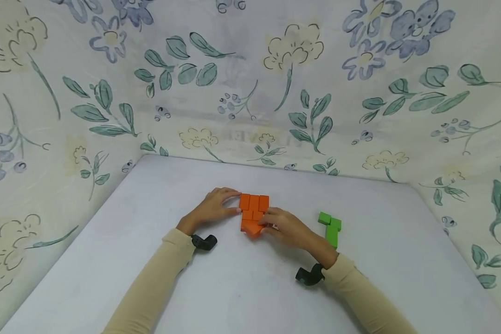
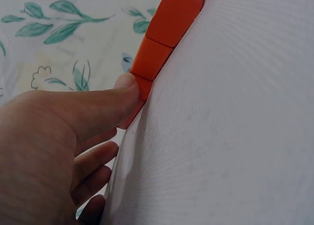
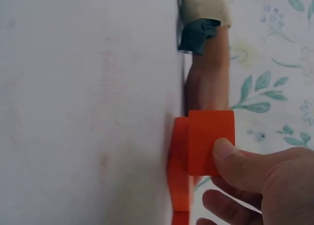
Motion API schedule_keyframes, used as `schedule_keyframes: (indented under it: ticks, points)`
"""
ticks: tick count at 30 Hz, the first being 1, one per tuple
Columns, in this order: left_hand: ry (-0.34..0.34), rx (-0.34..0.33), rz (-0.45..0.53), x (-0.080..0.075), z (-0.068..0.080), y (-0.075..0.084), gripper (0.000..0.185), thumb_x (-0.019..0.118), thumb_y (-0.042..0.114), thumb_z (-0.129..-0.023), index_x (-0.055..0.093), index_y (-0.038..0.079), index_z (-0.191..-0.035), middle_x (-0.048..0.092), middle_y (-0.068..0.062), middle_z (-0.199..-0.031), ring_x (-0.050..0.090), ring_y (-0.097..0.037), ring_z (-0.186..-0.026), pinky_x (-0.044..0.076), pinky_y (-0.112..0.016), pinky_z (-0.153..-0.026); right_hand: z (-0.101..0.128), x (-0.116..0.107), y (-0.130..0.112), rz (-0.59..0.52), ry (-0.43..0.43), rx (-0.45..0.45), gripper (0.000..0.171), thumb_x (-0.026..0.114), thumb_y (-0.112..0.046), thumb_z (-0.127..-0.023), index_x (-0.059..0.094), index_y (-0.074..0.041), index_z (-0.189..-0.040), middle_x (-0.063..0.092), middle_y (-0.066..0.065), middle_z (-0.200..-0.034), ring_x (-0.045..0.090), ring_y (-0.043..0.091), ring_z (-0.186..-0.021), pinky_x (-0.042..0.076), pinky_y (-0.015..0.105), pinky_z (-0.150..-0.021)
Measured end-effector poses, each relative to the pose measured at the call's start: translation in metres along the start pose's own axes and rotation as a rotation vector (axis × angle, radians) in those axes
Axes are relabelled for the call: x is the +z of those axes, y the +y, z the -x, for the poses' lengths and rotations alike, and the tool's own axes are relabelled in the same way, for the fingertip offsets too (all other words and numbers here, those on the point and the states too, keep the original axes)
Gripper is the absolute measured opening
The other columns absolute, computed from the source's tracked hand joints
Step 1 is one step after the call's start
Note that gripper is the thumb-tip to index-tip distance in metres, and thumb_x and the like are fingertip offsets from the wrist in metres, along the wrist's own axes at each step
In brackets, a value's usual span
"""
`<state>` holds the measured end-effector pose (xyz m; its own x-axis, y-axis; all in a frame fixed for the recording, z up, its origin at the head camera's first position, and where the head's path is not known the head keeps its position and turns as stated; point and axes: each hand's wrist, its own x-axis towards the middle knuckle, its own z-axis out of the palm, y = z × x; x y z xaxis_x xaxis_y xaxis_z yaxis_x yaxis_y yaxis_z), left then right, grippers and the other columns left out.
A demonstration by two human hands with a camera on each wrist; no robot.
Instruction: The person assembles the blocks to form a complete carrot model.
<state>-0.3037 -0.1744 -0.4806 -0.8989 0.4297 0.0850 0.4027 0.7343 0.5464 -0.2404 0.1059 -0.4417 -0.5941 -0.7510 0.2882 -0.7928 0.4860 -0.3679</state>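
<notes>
Several orange blocks [image 1: 253,202] lie packed together on the white table, three side by side in the far row. At their left edge rests my left hand [image 1: 215,204], thumb and index fingertips touching the far left block. In the left wrist view, the thumb presses the side of the orange row [image 2: 153,56] while the other fingers are loosely bent. My right hand [image 1: 287,227] pinches an orange block [image 3: 208,137] at the near end of the group. That block sits turned at an angle against the others; the fingers behind it are partly hidden.
Right of my right hand, green blocks [image 1: 332,227] lie touching in a stepped shape on the white table [image 1: 242,287]. A floral cloth [image 1: 250,93] rises behind and beside the table. Dark wrist devices [image 1: 310,275] sit at both sleeves.
</notes>
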Motion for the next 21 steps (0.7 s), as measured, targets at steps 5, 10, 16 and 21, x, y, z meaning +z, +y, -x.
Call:
schedule_keyframes:
  ticks: [5, 10, 16, 21]
  points:
    - [-0.01, -0.017, 0.006, 0.0, 0.0, 0.002, 0.063, 0.067, 0.05, -0.092, 0.052, 0.022, -0.146, 0.046, -0.007, -0.154, 0.036, -0.03, -0.142, 0.027, -0.057, -0.117, 0.002, 0.01, -0.001, 0.024, 0.005, 0.032, 0.016, 0.073, -0.013, -0.09, 0.074, -0.01, -0.106, 0.061, 0.001, -0.095, 0.054, 0.012, -0.086, 0.053, 0.024, -0.079]
    - [-0.008, -0.021, 0.004, 0.0, 0.0, 0.003, 0.063, 0.067, 0.049, -0.092, 0.052, 0.021, -0.146, 0.046, -0.007, -0.154, 0.036, -0.031, -0.143, 0.026, -0.057, -0.118, 0.004, 0.015, -0.001, 0.029, 0.012, 0.034, 0.018, 0.073, -0.016, -0.091, 0.074, -0.009, -0.108, 0.057, -0.001, -0.092, 0.051, 0.01, -0.083, 0.049, 0.021, -0.074]
    - [-0.013, -0.01, -0.005, -0.002, 0.0, 0.005, 0.062, 0.067, 0.048, -0.092, 0.052, 0.02, -0.146, 0.046, -0.008, -0.154, 0.036, -0.031, -0.143, 0.027, -0.057, -0.116, 0.004, 0.017, 0.0, 0.031, 0.033, 0.032, 0.017, 0.074, -0.014, -0.09, 0.073, -0.009, -0.107, 0.059, 0.0, -0.095, 0.053, 0.011, -0.086, 0.051, 0.023, -0.077]
    - [-0.007, -0.018, -0.001, -0.002, 0.002, 0.006, 0.062, 0.068, 0.047, -0.092, 0.052, 0.02, -0.146, 0.046, -0.008, -0.154, 0.036, -0.031, -0.142, 0.028, -0.057, -0.116, 0.003, 0.019, 0.0, 0.04, 0.03, 0.027, 0.018, 0.073, -0.015, -0.091, 0.073, -0.009, -0.109, 0.059, 0.001, -0.096, 0.053, 0.011, -0.086, 0.051, 0.024, -0.076]
